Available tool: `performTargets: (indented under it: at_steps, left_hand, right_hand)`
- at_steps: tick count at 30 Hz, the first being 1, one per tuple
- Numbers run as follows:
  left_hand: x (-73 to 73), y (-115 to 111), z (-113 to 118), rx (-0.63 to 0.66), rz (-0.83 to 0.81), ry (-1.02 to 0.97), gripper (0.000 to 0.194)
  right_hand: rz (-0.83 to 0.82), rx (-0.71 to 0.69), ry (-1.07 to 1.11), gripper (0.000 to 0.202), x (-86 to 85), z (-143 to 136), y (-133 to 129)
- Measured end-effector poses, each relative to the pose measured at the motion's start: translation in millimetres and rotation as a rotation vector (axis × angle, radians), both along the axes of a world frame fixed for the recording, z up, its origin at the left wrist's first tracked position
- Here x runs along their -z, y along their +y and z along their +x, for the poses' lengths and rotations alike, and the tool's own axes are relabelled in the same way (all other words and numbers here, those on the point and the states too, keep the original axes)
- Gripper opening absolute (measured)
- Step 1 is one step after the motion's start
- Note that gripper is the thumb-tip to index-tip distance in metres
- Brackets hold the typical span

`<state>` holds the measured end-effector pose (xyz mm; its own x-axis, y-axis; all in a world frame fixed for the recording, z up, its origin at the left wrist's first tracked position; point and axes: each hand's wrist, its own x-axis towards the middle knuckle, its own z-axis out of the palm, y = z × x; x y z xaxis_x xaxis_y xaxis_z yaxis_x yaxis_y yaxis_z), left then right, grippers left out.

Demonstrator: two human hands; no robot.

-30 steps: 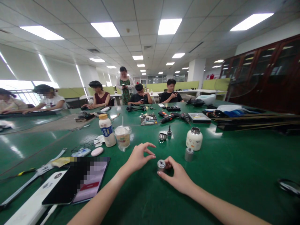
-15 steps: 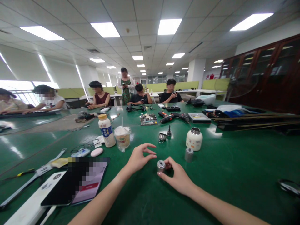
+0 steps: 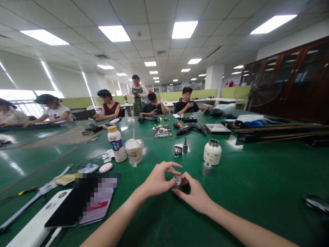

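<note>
My right hand (image 3: pixel 196 193) grips a small silver metal cylinder (image 3: pixel 177 185) upright between thumb and fingers, low over the green table. From the left, my left hand (image 3: pixel 159 176) reaches over it. Its thumb is at the cylinder's top, seeming to touch it, while the other fingers arch above, apart from the thumb. The thumb partly hides the cylinder's top face. A second metal cylinder (image 3: pixel 207 169) stands to the right, in front of a cream-coloured open jar (image 3: pixel 212 152). Beyond my hands are a dark pointed metal part (image 3: pixel 185 145) and a metal cap with a loop (image 3: pixel 177 151).
On the left are a milk bottle (image 3: pixel 117 145), a plastic cup with a straw (image 3: pixel 134 152), a tablet (image 3: pixel 69 202) and a large wrench (image 3: pixel 31 202). Farther back lie a circuit board (image 3: pixel 162 131) and power drills (image 3: pixel 190 128). Several people sit or stand beyond the table.
My left hand has moved right and slightly down, bringing its thumb to the cylinder's top. My right hand and the cylinder stay nearly in place.
</note>
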<state>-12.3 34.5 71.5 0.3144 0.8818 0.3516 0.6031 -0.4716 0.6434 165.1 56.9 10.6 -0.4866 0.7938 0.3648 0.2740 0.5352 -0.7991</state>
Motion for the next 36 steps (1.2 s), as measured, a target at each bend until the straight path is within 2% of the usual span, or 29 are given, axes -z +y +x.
performTargets:
  at_steps: [3, 8, 12, 17, 19, 24, 28, 32, 36]
  left_hand:
    - [-2.2, -1.4, 0.1, -0.040, 0.048, 0.041, 0.043]
    - [0.6, 0.9, 1.9, -0.076, 0.063, 0.031, 0.032]
    - [-1.0, 1.3, 2.0, -0.073, 0.065, -0.015, 0.032]
    - [-2.0, 10.0, -11.7, -0.108, 0.086, -0.058, 0.034]
    - [4.7, 16.6, -20.6, -0.143, 0.091, -0.045, 0.035]
    - [31.7, 28.6, -36.9, -0.159, 0.026, 0.036, 0.033]
    - [42.8, 31.4, -42.0, -0.150, -0.024, 0.037, 0.043]
    - [39.9, 31.7, -41.4, -0.154, -0.045, -0.007, 0.041]
    - [24.0, 26.1, -29.3, -0.157, -0.018, -0.112, 0.033]
  right_hand:
    - [0.001, -0.014, 0.009, 0.018, 0.9, 0.2, 0.4]
    - [-0.006, -0.013, 0.015, 0.017, 1.6, 0.0, 0.4]
    - [-0.009, -0.014, 0.015, 0.018, 3.4, 0.1, 1.2]
    - [-0.006, 0.019, -0.021, 0.020, 5.1, 1.5, 2.6]
    - [-0.011, 0.021, -0.031, 0.020, 4.9, 1.7, 2.3]
    - [-0.025, 0.024, -0.031, 0.020, 5.3, 0.9, 1.5]
    - [-0.027, 0.021, -0.031, 0.021, 6.2, 0.9, 2.7]
    - [-0.026, 0.021, -0.036, 0.021, 6.5, 1.6, 3.0]
    - [-0.021, 0.023, -0.032, 0.021, 7.1, 1.4, 2.4]
